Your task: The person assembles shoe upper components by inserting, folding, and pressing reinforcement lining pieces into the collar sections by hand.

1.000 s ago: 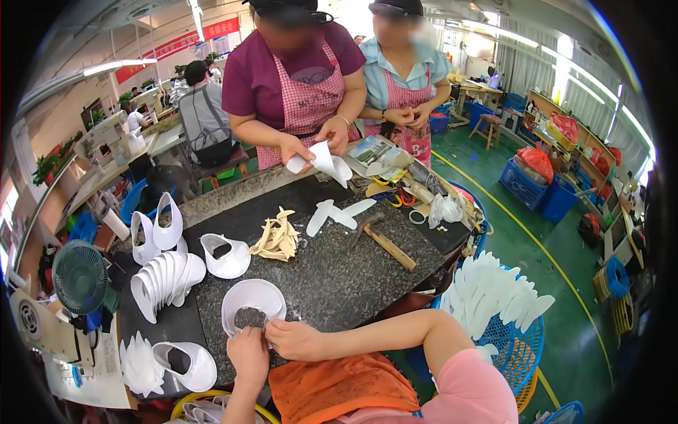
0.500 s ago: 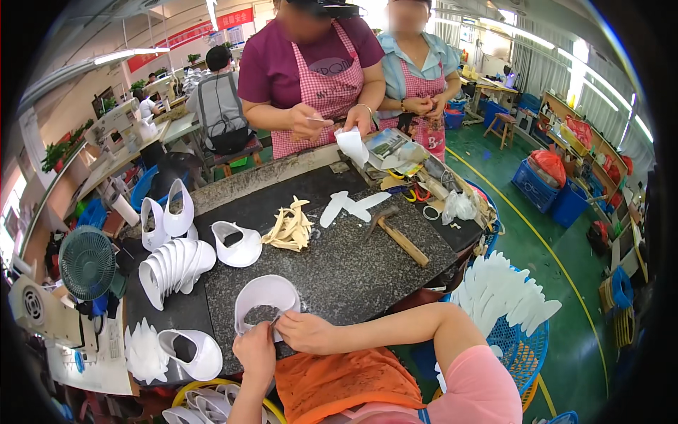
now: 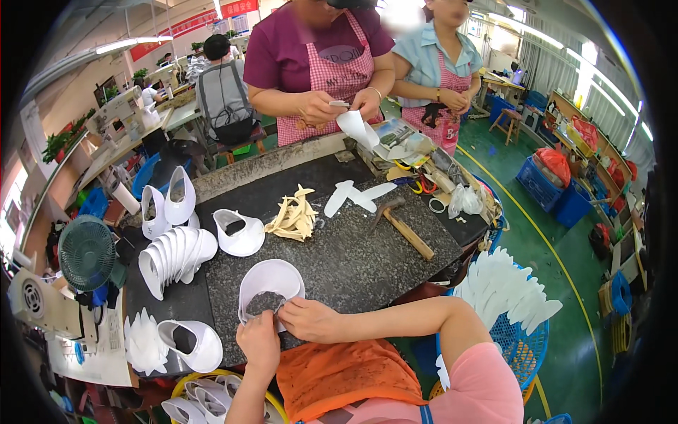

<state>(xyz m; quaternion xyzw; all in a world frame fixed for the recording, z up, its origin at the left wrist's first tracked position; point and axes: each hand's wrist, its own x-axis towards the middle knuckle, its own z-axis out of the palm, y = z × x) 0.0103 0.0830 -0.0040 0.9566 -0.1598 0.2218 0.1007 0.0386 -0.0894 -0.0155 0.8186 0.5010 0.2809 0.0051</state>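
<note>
A white shoe upper (image 3: 272, 274) stands at the near edge of the dark stone work surface, its rounded part away from me. My left hand (image 3: 259, 343) pinches its near edge, fingers closed. Close beside it, my right hand (image 3: 306, 319) grips the same edge from the right, also closed. The exact spot between my fingertips is hidden. To the left are a nested row of white shoe uppers (image 3: 176, 256) and a single upper (image 3: 191, 345). Another upper (image 3: 240, 233) sits farther back, near a pile of cream strips (image 3: 292, 218).
A hammer (image 3: 409, 234) and white flat pieces (image 3: 357, 196) lie on the stone slab. Across the bench, a co-worker's hands hold a white piece (image 3: 357, 128). A blue basket (image 3: 531, 353) with white pieces stands right; a yellow-rimmed basket (image 3: 185, 384) holds uppers below left.
The view has shifted slightly. My hands stay on the shoe upper's near edge, with only small finger movement. Across the bench, the co-worker's hands have moved closer together around the white piece.
</note>
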